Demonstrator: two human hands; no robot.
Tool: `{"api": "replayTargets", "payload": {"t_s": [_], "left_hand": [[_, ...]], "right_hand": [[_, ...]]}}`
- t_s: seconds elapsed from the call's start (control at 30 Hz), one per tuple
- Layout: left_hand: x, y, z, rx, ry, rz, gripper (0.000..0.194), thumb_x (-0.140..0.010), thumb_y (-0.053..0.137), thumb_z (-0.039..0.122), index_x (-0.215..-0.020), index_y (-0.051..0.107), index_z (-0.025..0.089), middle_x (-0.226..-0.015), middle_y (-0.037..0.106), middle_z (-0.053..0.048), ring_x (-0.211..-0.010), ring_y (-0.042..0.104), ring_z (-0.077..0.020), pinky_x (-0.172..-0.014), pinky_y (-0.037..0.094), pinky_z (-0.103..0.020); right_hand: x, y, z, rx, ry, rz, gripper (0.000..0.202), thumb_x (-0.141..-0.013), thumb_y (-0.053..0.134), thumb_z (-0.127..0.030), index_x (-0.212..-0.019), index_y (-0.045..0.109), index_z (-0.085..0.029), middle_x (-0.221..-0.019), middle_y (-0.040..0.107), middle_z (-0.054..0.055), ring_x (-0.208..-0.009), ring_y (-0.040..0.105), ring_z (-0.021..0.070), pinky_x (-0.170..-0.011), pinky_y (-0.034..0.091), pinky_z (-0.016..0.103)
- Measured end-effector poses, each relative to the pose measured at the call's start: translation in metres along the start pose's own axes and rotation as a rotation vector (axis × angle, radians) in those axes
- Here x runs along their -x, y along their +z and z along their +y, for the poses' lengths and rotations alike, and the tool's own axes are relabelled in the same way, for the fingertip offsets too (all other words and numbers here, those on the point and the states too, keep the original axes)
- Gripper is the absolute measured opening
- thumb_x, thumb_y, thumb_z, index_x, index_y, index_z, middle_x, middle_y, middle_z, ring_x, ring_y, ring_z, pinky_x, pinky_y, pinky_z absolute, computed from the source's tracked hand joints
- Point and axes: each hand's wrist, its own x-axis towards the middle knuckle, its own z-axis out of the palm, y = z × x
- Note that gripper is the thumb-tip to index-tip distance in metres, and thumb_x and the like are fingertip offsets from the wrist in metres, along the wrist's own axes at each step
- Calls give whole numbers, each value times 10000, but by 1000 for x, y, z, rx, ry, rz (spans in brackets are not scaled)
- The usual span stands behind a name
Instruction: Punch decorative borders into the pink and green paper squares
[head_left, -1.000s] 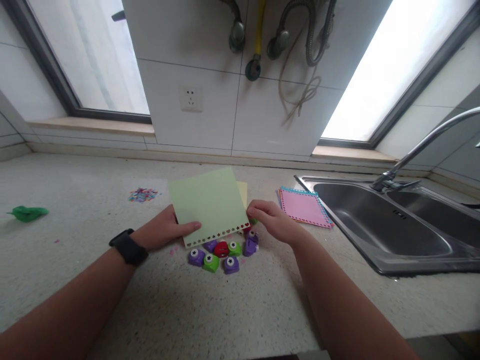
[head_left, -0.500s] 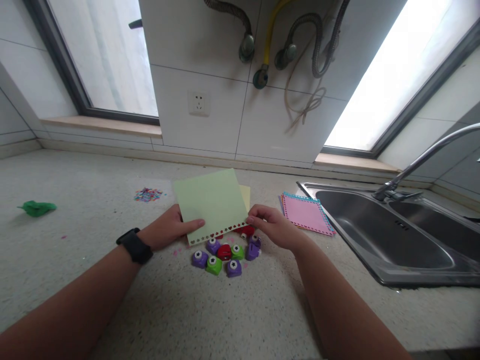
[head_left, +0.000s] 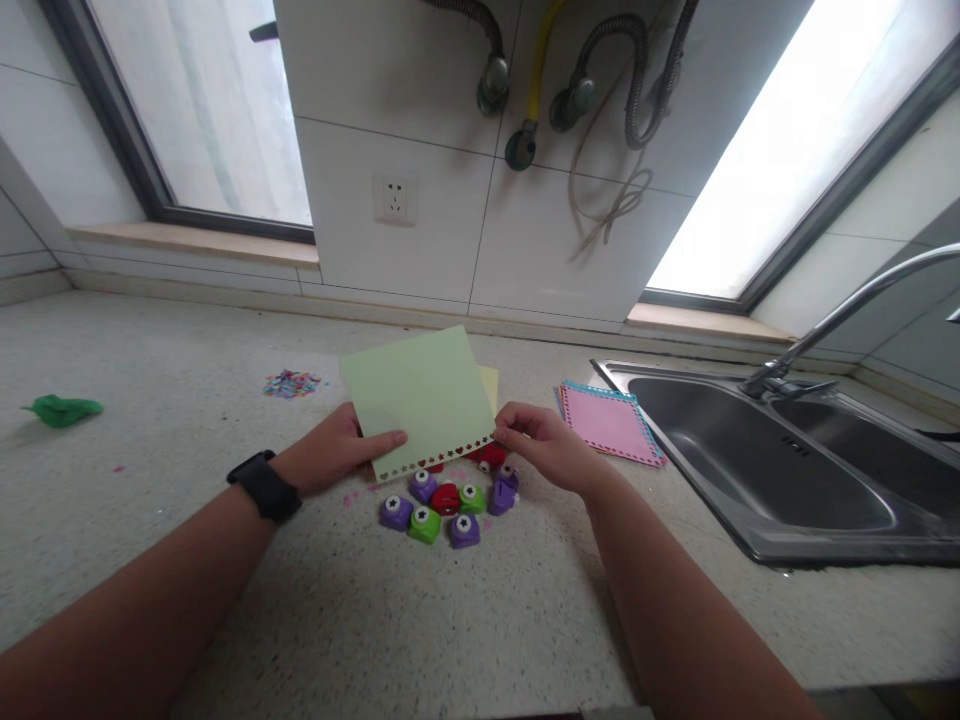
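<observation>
A pale green sheet of paper (head_left: 416,385) is held up over the counter, a row of punched hearts and stars along its near edge. My left hand (head_left: 360,445) grips its left side, thumb on top and fingers behind. At the near right corner, my right hand (head_left: 536,440) pinches the sheet between thumb and fingers. Just below the paper lie several craft punches: a purple punch (head_left: 465,530), a green punch (head_left: 425,524) and a red punch (head_left: 445,498) among them. Part of a yellow sheet (head_left: 490,385) shows behind the green one, which also partly hides some red punches.
To the right, a stack of pink and blue punched sheets (head_left: 611,425) lies beside the steel sink (head_left: 750,555) with its faucet (head_left: 772,375). A pile of colourful paper bits (head_left: 291,384) and a crumpled green thing (head_left: 64,410) are at the left.
The view has shifted slightly, so everything sits a little higher and further left. Both hands keep the same hold on the green sheet.
</observation>
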Motion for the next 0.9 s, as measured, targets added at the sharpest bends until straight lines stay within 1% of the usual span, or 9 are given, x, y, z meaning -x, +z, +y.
{"api": "replayTargets", "payload": {"t_s": [0.13,0.3,0.33,0.4,0.5,0.6,0.7,0.8,0.9], "left_hand": [[0,0,0,-10,-13,12,534,-784,725,462,-1245,642,204,-1172,724,-135,-1047,688,-314,-884,577,-492],[0,-1,1,-37,35,20,486,-785,730,449,-1191,671,189,-1174,722,-121,-1050,682,-287,-902,566,-436],[0,-1,0,-35,28,12,479,-793,723,446,-1192,666,186,-1160,724,-121,-1022,688,-278,-872,575,-421],[0,-2,-1,-28,-10,-7,469,-812,705,451,-1190,656,178,-1082,736,-118,-884,704,-250,-731,595,-376],[1,-2,-4,-18,-59,-18,456,-824,688,459,-1163,655,156,-947,741,-108,-703,677,-212,-564,553,-315],[1,-2,-6,-11,-70,-26,447,-825,688,454,-1149,656,147,-926,738,-105,-664,656,-193,-538,529,-290],[0,-2,-6,-9,-66,-26,454,-817,702,448,-1168,653,164,-975,742,-103,-659,646,-177,-521,513,-263],[0,-2,-5,-6,-60,-23,476,-815,711,441,-1206,643,179,-1014,744,-98,-691,650,-177,-539,521,-259],[0,-2,-6,-4,-69,-32,485,-822,705,446,-1218,640,175,-996,746,-93,-660,640,-169,-527,514,-261]], "right_hand": [[0,-1,0,-53,1,-24,232,-907,606,-400,-842,637,-179,-789,589,16,-744,516,154,-696,432,312],[0,-2,-3,-92,16,-21,246,-929,556,-387,-794,606,-188,-774,550,5,-730,486,151,-699,395,313],[0,-3,-3,-87,12,-12,252,-933,544,-382,-780,601,-190,-777,547,5,-728,481,150,-700,389,314],[0,-3,-4,-86,17,0,253,-932,541,-381,-776,601,-190,-780,549,5,-724,479,149,-700,385,312],[0,-4,-4,-106,59,4,238,-912,573,-398,-815,616,-185,-772,562,2,-714,496,144,-693,397,306],[0,-2,-3,-108,86,-7,241,-886,613,-413,-835,613,-177,-771,583,6,-706,512,143,-665,411,297],[0,0,-1,-88,81,-14,233,-877,627,-402,-835,611,-174,-765,590,7,-690,513,138,-646,416,291],[1,2,-1,-71,61,-21,210,-881,626,-378,-833,614,-173,-760,585,8,-692,511,136,-654,420,295],[1,2,-2,-85,59,-46,202,-882,625,-373,-834,621,-177,-767,587,10,-703,515,141,-667,422,303]]}}
